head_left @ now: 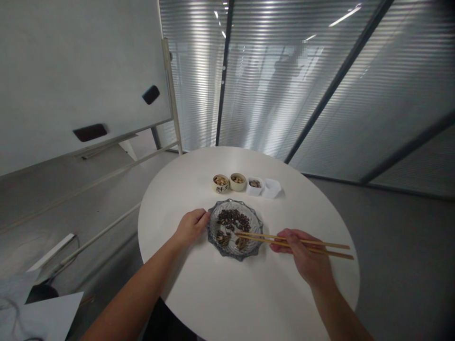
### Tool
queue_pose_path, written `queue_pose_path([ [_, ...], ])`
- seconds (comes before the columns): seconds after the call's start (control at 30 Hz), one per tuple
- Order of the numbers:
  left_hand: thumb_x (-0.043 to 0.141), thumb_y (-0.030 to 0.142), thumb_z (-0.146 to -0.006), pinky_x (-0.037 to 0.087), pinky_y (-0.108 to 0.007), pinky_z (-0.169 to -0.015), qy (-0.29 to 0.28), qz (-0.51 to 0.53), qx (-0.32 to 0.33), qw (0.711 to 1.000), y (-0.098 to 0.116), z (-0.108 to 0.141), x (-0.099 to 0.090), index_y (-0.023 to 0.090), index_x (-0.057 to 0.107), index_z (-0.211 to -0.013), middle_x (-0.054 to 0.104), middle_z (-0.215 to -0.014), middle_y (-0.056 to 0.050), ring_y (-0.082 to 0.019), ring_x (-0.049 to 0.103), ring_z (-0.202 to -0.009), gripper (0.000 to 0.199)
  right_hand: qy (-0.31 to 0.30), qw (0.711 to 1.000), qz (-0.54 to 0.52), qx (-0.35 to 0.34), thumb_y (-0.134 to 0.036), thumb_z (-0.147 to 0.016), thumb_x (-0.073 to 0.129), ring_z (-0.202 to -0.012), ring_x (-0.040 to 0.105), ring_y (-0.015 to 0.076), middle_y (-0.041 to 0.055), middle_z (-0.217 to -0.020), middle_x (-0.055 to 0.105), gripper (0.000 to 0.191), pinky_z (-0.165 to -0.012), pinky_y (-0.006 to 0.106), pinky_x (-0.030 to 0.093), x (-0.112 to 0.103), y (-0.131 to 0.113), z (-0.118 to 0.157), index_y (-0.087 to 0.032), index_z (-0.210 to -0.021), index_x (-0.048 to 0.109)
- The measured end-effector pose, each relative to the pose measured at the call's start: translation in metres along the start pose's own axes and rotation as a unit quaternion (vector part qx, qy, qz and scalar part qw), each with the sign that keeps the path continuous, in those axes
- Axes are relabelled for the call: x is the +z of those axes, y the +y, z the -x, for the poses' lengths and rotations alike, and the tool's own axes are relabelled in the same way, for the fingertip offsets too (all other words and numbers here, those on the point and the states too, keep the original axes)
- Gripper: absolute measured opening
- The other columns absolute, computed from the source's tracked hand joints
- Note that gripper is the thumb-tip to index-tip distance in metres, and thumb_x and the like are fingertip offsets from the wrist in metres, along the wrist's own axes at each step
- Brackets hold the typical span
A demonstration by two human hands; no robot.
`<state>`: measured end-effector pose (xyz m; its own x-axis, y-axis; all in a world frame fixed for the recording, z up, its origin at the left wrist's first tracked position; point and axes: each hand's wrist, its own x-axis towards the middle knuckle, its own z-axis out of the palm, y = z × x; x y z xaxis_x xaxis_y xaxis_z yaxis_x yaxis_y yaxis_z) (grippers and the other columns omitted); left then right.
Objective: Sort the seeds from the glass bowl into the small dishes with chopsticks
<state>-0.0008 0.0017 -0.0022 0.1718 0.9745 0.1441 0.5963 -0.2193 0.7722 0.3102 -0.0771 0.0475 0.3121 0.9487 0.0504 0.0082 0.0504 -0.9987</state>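
- In the middle of the frame, a scalloped glass plate sits on the near half of the table, holding all the loose seeds in view.
- Dark seeds lie heaped in its upper part; striped seeds form two small piles lower down, left and right.
- The left hand rests loosely curled against the plate's left rim, seemingly not gripping it.
- The right hand clamps a pair of wooden chopsticks, their tips nearly together above the plate, with nothing visible between them.
- Beyond the plate stand two round cream cups holding pale nuts, the first with dark lettering, then a white square dish holding a few dark pieces, then a second white square dish.
- All of this stands on a round white table.
- At upper left stands a whiteboard; a ribbed glass wall fills the upper right.
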Motion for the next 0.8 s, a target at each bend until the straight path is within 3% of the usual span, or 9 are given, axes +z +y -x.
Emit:
queue_pose_path([
  [0.27,0.039,0.052,-0.098,0.034,-0.027,-0.063,-0.011,-0.008,0.000,1.000,0.002,0.000,-0.001,0.020,0.052,-0.067,0.052,-0.065,0.000,-0.014,0.048,-0.066,0.047,0.038,0.989,-0.121,-0.082,-0.046,-0.072,0.088,-0.047,0.073,0.0249,0.0063,-0.062,0.074,0.032,-0.049,0.039,0.066,-0.005,-0.006,-0.016,-0.017,-0.072,0.075],
  [0.43,0.038,0.052,-0.098,0.034,-0.027,-0.063,-0.011,-0.012,0.000,1.000,0.001,0.000,-0.001,0.020,0.051,-0.067,0.053,-0.066,0.000,-0.015,0.048,-0.066,0.047,0.108,0.965,-0.178,-0.157,-0.040,-0.072,0.088,-0.046,0.071,0.0209,0.0032,-0.065,0.074,0.031,-0.048,0.037,0.066,-0.006,-0.025,-0.060,-0.016,-0.067,0.069],
  [0.63,0.039,0.052,-0.098,0.033,-0.027,-0.062,-0.007,-0.007,0.000,1.000,-0.001,-0.001,0.001,0.020,0.050,-0.066,0.052,-0.065,0.001,-0.014,0.047,-0.065,0.047,0.138,0.970,-0.158,-0.119,-0.041,-0.078,0.082,-0.045,0.070,0.0188,0.0017,-0.058,0.069,0.032,-0.048,0.032,0.066,-0.007,-0.018,-0.136,-0.014,-0.070,0.066],
  [0.8,0.039,0.052,-0.098,0.033,-0.026,-0.062,-0.005,-0.002,0.006,1.000,-0.001,-0.001,0.001,0.019,0.050,-0.066,0.051,-0.065,0.001,-0.014,0.046,-0.065,0.047,0.147,0.971,-0.171,-0.074,-0.038,-0.072,0.085,-0.043,0.070,0.0199,0.0010,-0.057,0.070,0.031,-0.045,0.033,0.065,-0.006,0.002,-0.161,-0.016,-0.068,0.063],
])
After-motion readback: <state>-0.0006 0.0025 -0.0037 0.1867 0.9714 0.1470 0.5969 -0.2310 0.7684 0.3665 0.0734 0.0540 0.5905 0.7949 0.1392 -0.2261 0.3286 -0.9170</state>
